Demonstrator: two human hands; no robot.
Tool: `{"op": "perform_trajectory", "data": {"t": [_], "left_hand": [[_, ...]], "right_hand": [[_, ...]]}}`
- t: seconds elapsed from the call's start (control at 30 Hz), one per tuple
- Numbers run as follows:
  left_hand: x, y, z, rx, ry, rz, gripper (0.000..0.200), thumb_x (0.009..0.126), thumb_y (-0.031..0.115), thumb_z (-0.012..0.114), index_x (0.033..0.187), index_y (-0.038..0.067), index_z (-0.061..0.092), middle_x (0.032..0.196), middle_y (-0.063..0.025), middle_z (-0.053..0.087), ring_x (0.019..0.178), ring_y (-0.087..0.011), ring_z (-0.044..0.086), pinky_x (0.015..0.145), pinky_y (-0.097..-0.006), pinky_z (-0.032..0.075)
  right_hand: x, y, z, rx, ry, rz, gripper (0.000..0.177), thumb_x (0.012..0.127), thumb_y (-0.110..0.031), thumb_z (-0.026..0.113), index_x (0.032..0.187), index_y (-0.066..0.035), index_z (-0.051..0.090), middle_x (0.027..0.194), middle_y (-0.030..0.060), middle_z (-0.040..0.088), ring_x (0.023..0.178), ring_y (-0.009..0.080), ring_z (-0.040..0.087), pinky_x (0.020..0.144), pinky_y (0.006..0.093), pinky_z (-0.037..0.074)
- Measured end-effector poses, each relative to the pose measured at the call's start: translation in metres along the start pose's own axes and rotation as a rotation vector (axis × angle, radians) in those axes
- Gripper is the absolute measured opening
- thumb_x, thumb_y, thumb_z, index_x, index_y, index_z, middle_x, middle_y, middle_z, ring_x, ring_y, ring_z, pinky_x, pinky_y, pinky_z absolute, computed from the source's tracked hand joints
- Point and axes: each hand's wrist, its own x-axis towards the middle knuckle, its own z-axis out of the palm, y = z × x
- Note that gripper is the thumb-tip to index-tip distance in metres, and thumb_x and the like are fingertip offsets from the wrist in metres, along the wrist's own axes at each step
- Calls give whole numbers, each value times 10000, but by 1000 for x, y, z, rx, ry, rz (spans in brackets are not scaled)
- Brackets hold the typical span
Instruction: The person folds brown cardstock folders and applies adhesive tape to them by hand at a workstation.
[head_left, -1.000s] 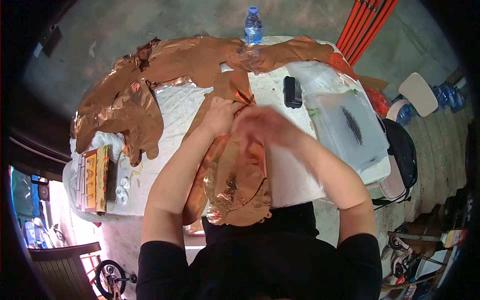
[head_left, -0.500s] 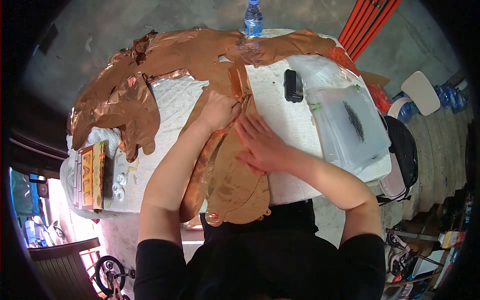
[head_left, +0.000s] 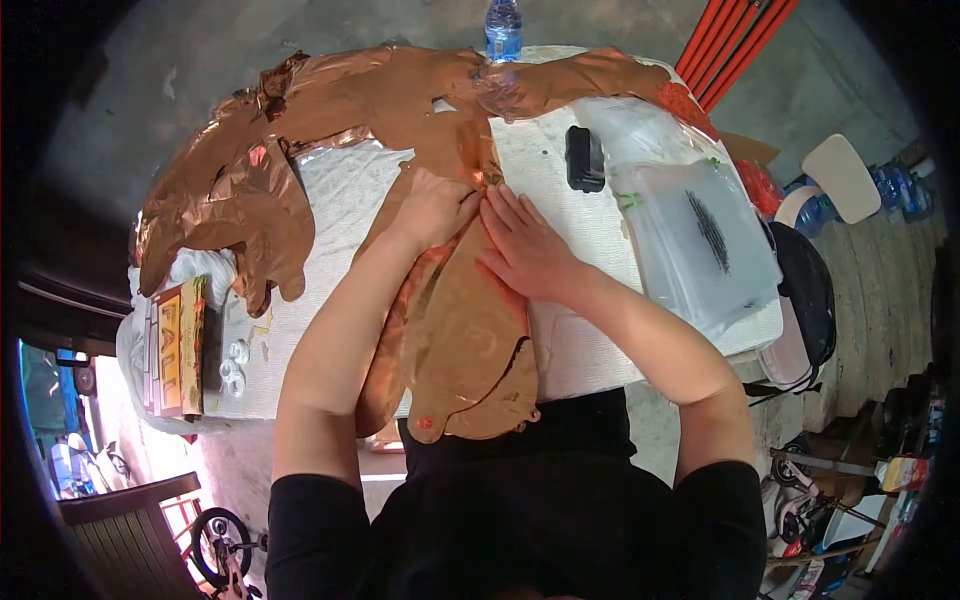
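Note:
A flat, copper-brown foil balloon stretches from the table's far edge to my lap, creased and shiny. My left hand is closed, gripping the foil near its narrow middle. Beside it my right hand lies flat on the foil, fingers extended, fingertips close to my left knuckles. The near lobe carries a dark curved line and a small red spot at its lower left. Whatever sits under my left fingers is hidden.
A water bottle stands at the far edge. To the right are a black case and clear plastic bags. On the left are a printed box and white tape rolls. Orange poles lean behind the white table.
My right hand has slid slightly away from me along the foil and the near lobe looks smoother. My left hand keeps its grip. The whole view has shifted a little.

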Motion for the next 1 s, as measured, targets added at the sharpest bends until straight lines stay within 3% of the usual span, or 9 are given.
{"op": "perform_trajectory", "data": {"t": [0.27,0.37,0.43,0.53,0.6,0.67,0.7,0.83,1.0], "left_hand": [[1,-9,9,-14,61,4,252,893,251,555,836,66,715,853,-172,677,860,-354,612,831,-434,401],[5,-28,16,-375,124,-39,219,896,191,562,888,24,704,841,-141,693,779,-286,632,721,-418,465],[10,-24,3,-974,447,-438,216,926,127,525,1006,-17,666,815,-90,675,735,-190,619,604,-377,495],[7,-48,-5,-1353,730,-640,233,971,96,452,1126,6,601,931,-83,642,833,-144,604,735,-269,497],[8,-56,-10,-1211,782,-525,189,941,84,494,1054,20,631,980,-102,651,900,-197,611,836,-312,485],[9,-27,-27,-235,558,80,173,887,72,545,1030,36,635,1021,-107,651,980,-258,601,856,-363,463],[11,-28,-13,-247,387,164,204,852,79,584,1041,51,655,1057,-110,639,1045,-316,563,932,-388,417],[19,-9,2,-119,228,289,267,850,116,608,1112,90,653,1108,-98,634,1068,-308,554,931,-395,409],[35,1,1,110,133,31,340,870,260,618,1189,144,628,1192,-76,584,1119,-256,533,932,-423,368]], "right_hand": [[-2,-6,-2,-64,-26,11,714,944,-395,485,1439,71,267,1520,254,237,1438,369,191,1172,461,155],[-2,-7,-1,-86,-6,-1,719,942,-408,483,1436,69,273,1518,250,247,1436,363,197,1169,466,157],[-3,-6,2,-95,-5,-1,720,942,-415,481,1435,69,277,1516,247,253,1435,359,200,1168,469,160],[-4,-6,4,-90,56,-24,723,938,-421,483,1432,68,282,1515,237,263,1435,352,205,1165,473,166],[-3,-7,2,-92,16,-11,725,937,-425,482,1434,65,281,1515,231,267,1432,347,212,1163,470,172],[-2,-9,-1,-96,7,-6,727,936,-427,483,1433,65,283,1515,232,268,1431,346,215,1163,471,173],[-2,-9,-2,-102,-3,-2,729,935,-429,484,1433,65,284,1514,232,270,1430,346,217,1162,471,174],[-2,-8,1,-99,29,-6,734,933,-433,488,1433,65,283,1513,236,268,1426,348,224,1159,476,178],[-3,-9,-1,-64,27,-13,735,931,-425,500,1433,66,283,1519,240,248,1423,345,230,1156,490,176]]}}
